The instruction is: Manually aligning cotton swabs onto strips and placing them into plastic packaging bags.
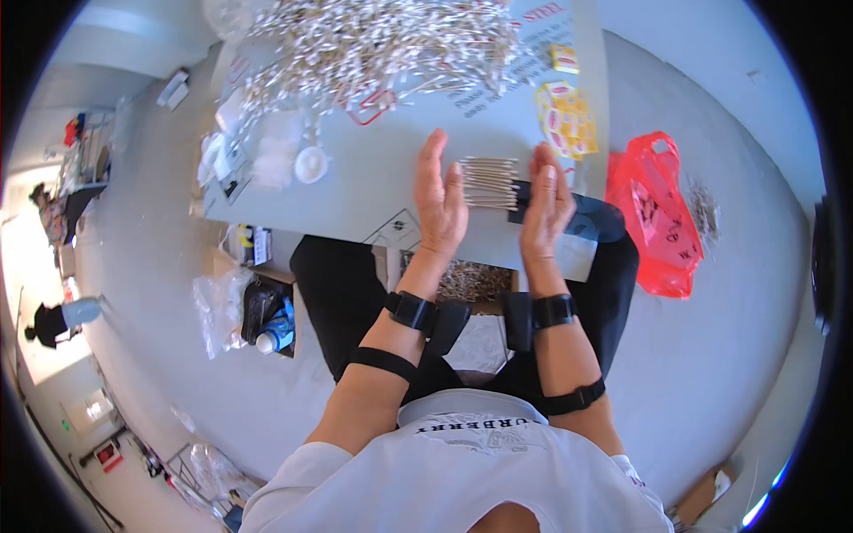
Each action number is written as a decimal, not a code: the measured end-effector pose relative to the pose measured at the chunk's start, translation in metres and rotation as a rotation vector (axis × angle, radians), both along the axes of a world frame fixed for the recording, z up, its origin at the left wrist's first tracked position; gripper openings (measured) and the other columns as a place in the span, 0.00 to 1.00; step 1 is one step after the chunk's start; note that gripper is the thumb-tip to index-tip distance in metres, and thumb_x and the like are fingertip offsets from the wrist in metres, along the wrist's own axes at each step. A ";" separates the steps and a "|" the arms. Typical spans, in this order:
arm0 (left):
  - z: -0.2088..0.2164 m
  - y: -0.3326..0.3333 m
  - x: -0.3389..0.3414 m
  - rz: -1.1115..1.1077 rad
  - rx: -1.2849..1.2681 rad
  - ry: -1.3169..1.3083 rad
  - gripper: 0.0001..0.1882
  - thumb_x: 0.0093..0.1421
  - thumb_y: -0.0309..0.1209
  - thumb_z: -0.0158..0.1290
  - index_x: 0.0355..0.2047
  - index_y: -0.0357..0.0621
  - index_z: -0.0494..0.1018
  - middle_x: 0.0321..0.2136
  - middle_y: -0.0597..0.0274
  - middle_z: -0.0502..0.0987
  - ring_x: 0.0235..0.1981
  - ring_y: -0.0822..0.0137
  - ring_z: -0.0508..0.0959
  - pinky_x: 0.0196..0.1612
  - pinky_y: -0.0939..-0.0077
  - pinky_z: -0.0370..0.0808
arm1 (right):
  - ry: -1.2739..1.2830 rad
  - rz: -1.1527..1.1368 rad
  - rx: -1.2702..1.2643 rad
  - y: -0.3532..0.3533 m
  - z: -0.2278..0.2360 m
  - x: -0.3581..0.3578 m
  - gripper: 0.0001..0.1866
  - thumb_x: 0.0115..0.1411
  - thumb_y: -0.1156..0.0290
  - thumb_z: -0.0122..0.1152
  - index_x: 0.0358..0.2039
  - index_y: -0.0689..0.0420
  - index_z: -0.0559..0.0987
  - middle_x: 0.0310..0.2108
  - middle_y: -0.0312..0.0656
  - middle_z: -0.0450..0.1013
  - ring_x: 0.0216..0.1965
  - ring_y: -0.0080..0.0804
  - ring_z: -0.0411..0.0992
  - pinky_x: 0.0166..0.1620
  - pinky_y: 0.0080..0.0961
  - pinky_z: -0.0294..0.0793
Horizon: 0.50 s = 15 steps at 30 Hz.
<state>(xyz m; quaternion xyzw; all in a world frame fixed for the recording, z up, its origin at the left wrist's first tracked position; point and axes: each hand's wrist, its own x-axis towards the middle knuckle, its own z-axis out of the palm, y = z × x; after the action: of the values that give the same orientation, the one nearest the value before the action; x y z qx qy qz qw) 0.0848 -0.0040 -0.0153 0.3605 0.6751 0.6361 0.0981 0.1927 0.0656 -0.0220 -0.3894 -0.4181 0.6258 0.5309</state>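
Two bare hands reach up from the lower edge to a pale tabletop (355, 191), framing a small row of cotton swabs (490, 185) just right of the frame's centre. The swabs lie side by side, their sticks running left to right and their ends slightly uneven.

To square the row well, it would likely help to keep both palms upright and parallel, tapping the ends lightly from both sides. Too hard a push could make the thin sticks bow, cross or ride up; a low, even touch should keep them in one layer.

Both hands are spread, palms turned towards each other, fingers pointing up the frame, gripping nothing. The left hand (442, 202) stands beside the row's left ends, its thumb closest; whether it touches them I cannot tell. The right hand (546, 211) stands just beside the right ends, apparently slightly apart.

A large loose heap of swabs (382, 49) covers the top of the frame; yellow packets (567, 120) lie at upper right.
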 end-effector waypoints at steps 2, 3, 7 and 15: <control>0.010 -0.013 -0.015 0.063 -0.076 0.164 0.22 0.68 0.33 0.50 0.59 0.38 0.66 0.58 0.51 0.70 0.57 0.61 0.70 0.59 0.66 0.67 | -0.062 -0.031 0.005 0.005 -0.003 0.013 0.19 0.70 0.69 0.52 0.57 0.67 0.73 0.54 0.48 0.73 0.56 0.33 0.70 0.62 0.28 0.67; 0.024 -0.018 -0.022 0.040 -0.083 0.143 0.18 0.66 0.31 0.52 0.55 0.39 0.69 0.53 0.53 0.73 0.52 0.63 0.72 0.55 0.68 0.70 | -0.047 -0.046 0.000 0.006 -0.008 0.018 0.18 0.69 0.71 0.53 0.56 0.66 0.74 0.53 0.47 0.73 0.55 0.31 0.70 0.61 0.27 0.68; 0.057 -0.054 -0.076 0.182 -0.097 0.193 0.06 0.58 0.22 0.56 0.36 0.39 0.74 0.32 0.62 0.77 0.31 0.72 0.76 0.36 0.77 0.74 | -0.158 -0.080 0.062 -0.001 0.004 0.030 0.11 0.66 0.75 0.58 0.46 0.65 0.78 0.38 0.36 0.76 0.37 0.17 0.70 0.42 0.14 0.70; 0.034 -0.148 -0.224 0.460 -0.481 0.194 0.10 0.53 0.23 0.61 0.37 0.39 0.77 0.32 0.57 0.77 0.34 0.65 0.77 0.40 0.71 0.75 | -0.258 0.257 0.030 -0.046 0.030 0.011 0.04 0.64 0.74 0.59 0.32 0.59 0.77 0.25 0.32 0.73 0.24 0.14 0.64 0.29 0.12 0.63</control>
<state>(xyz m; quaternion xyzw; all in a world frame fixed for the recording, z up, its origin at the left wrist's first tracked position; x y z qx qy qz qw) -0.1387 -0.1524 0.0188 0.2243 0.8756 0.4268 -0.0304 0.2042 0.0194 0.0080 -0.4018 -0.5382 0.6273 0.3942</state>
